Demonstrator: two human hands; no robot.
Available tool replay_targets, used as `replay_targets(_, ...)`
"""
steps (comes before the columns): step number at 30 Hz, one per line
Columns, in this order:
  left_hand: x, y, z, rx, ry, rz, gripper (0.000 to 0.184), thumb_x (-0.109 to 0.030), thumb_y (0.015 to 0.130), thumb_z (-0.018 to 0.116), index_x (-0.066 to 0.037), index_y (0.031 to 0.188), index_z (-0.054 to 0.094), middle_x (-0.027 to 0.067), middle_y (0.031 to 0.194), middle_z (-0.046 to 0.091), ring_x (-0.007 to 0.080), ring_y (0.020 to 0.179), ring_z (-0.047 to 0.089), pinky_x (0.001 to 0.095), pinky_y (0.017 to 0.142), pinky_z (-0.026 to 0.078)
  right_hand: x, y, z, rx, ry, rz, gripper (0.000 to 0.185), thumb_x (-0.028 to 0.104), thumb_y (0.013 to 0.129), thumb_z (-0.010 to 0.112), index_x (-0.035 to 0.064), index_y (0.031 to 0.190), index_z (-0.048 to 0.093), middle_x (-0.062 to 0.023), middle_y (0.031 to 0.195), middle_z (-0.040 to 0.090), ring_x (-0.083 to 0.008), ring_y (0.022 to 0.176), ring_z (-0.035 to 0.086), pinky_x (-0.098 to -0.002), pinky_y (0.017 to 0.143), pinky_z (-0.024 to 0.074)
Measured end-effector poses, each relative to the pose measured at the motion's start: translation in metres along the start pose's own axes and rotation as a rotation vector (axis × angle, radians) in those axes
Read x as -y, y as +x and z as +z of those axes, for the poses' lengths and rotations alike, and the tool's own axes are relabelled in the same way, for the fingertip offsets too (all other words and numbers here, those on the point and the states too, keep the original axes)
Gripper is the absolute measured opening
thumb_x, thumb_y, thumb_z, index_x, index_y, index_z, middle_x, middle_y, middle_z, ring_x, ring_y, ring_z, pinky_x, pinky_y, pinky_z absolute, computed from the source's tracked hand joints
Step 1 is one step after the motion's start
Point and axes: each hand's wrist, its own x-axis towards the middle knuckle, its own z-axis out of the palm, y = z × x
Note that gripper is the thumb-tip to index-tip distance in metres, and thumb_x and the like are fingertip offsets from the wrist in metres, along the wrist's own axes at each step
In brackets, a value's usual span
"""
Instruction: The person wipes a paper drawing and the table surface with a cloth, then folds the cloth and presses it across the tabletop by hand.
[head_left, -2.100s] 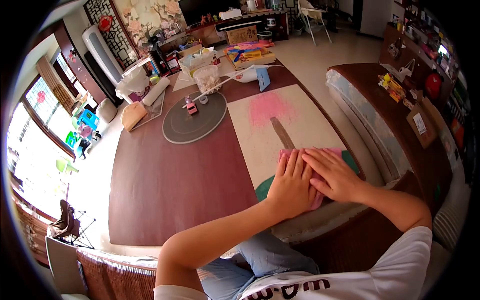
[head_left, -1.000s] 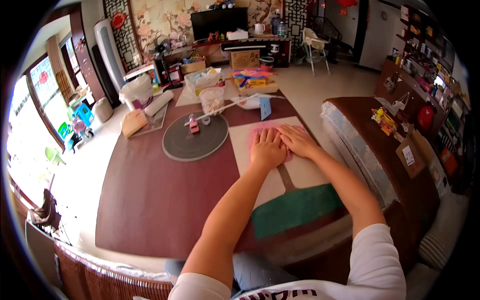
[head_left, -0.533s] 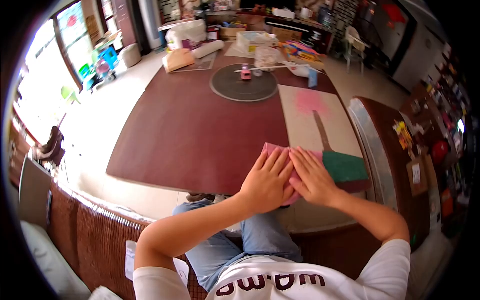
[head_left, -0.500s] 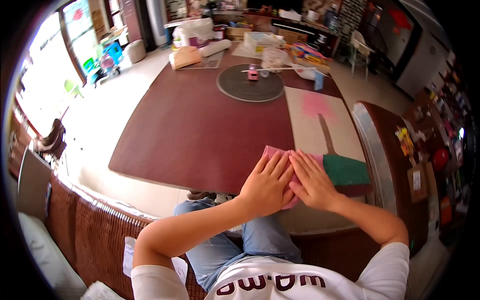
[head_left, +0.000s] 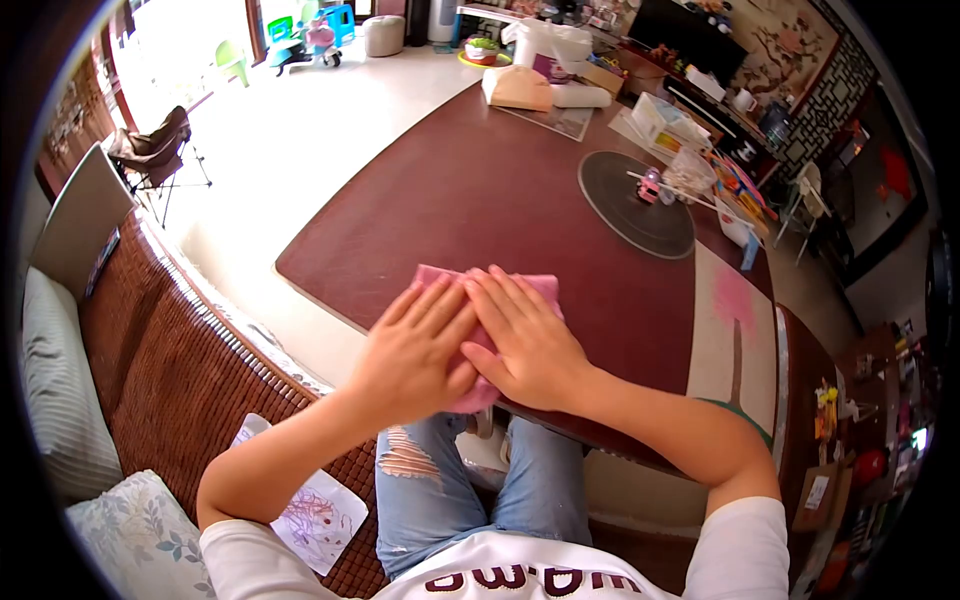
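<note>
A folded pink cloth lies on the near edge of the dark red table, part of it hanging over the rim. My left hand rests flat on its left side, fingers stretched out. Beside it, my right hand lies flat on the cloth too, and the two hands meet at the index fingers. The palms hide the middle of the cloth.
To the right on the table is a painting of a pink tree. Farther back are a round dark turntable with a pink toy, a paper roll and boxes. A woven sofa is at left.
Both hands and the pink cloth have slid left along the table's near edge, away from the painting. The head view has turned to the left.
</note>
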Motion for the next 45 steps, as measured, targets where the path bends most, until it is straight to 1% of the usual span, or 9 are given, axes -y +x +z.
replay_targets(7,0.088,-0.015,-0.027,0.188,0.162,-0.325,0.059,-0.036,0.093,0.037,-0.005,0.143,0.034,0.0147,0.149,0.030,0.0256,0.141,0.022,0.0374,0.117,0.012,-0.004,0.111,0.069,-0.023,0.085,-0.086,0.058,0.037,0.093,0.045,-0.0013,0.136,0.038,-0.0205,0.140,0.041,-0.0349,0.132,0.037,-0.0430,0.111,0.0257)
replay_targets(11,0.117,-0.010,-0.038,0.283,0.172,-0.488,0.056,-0.034,0.095,0.035,-0.008,0.145,0.030,0.0106,0.152,0.024,0.0230,0.142,0.018,0.0350,0.117,0.011,-0.006,0.155,0.083,0.155,0.109,-0.018,0.061,0.044,0.095,0.032,0.0059,0.142,0.032,-0.0130,0.147,0.033,-0.0271,0.138,0.027,-0.0385,0.115,0.0164)
replay_targets(21,0.099,-0.016,-0.020,0.191,0.200,-0.642,0.062,-0.046,0.096,0.029,-0.010,0.145,0.030,0.0087,0.154,0.021,0.0231,0.143,0.015,0.0381,0.117,0.008,-0.005,0.140,0.079,0.156,0.130,0.010,0.060,0.045,0.095,0.030,0.0085,0.142,0.035,-0.0117,0.148,0.034,-0.0261,0.138,0.028,-0.0395,0.114,0.0185)
replay_targets(27,0.017,-0.018,-0.014,0.314,0.236,-0.606,0.063,-0.045,0.097,0.021,-0.009,0.148,0.020,0.0137,0.154,0.015,0.0277,0.144,0.005,0.0396,0.117,0.000,-0.009,0.068,0.052,0.075,0.114,-0.133,0.059,0.042,0.096,0.032,0.0024,0.139,0.037,-0.0148,0.145,0.037,-0.0296,0.136,0.031,-0.0405,0.113,0.0197)
replay_targets(29,-0.006,-0.021,-0.001,0.256,0.258,-0.521,0.064,-0.046,0.097,0.021,-0.007,0.148,0.021,0.0156,0.154,0.016,0.0298,0.144,0.006,0.0410,0.117,-0.001,-0.014,0.036,0.039,0.005,0.101,-0.207,0.058,0.040,0.094,0.040,0.0006,0.136,0.040,-0.0177,0.141,0.042,-0.0331,0.132,0.036,-0.0429,0.111,0.0238)
replay_targets(31,-0.048,-0.023,0.015,0.104,0.222,-0.381,0.065,-0.044,0.095,0.029,-0.003,0.145,0.027,0.0195,0.151,0.022,0.0330,0.142,0.013,0.0443,0.117,0.003,-0.014,-0.009,0.009,0.001,0.122,-0.198,0.057,0.036,0.092,0.046,-0.0019,0.134,0.042,-0.0193,0.139,0.043,-0.0344,0.130,0.038,-0.0433,0.109,0.0259)
replay_targets(36,-0.116,-0.010,0.028,0.067,0.044,-0.228,0.067,-0.038,0.091,0.042,0.004,0.142,0.029,0.0253,0.148,0.025,0.0375,0.141,0.017,0.0485,0.116,0.005,-0.012,-0.082,-0.051,0.094,0.125,-0.139,0.058,0.033,0.090,0.052,-0.0047,0.133,0.041,-0.0218,0.140,0.041,-0.0364,0.132,0.036,-0.0445,0.110,0.0245)
replay_targets(37,-0.126,-0.009,0.034,-0.055,0.013,-0.177,0.064,-0.035,0.087,0.048,0.008,0.133,0.039,0.0283,0.141,0.035,0.0416,0.135,0.029,0.0515,0.114,0.014,-0.011,-0.093,-0.061,0.125,0.120,-0.101,0.059,0.033,0.090,0.052,-0.0049,0.134,0.040,-0.0217,0.140,0.040,-0.0365,0.132,0.035,-0.0452,0.110,0.0234)
replay_targets(45,-0.123,-0.008,0.036,-0.080,-0.088,-0.082,0.063,-0.033,0.086,0.052,0.002,0.136,0.039,0.0238,0.141,0.037,0.0351,0.134,0.033,0.0511,0.113,0.018,0.003,-0.103,-0.066,0.209,0.023,0.048,0.063,0.031,0.089,0.054,-0.0051,0.137,0.035,-0.0219,0.141,0.038,-0.0378,0.134,0.032,-0.0474,0.112,0.0201)
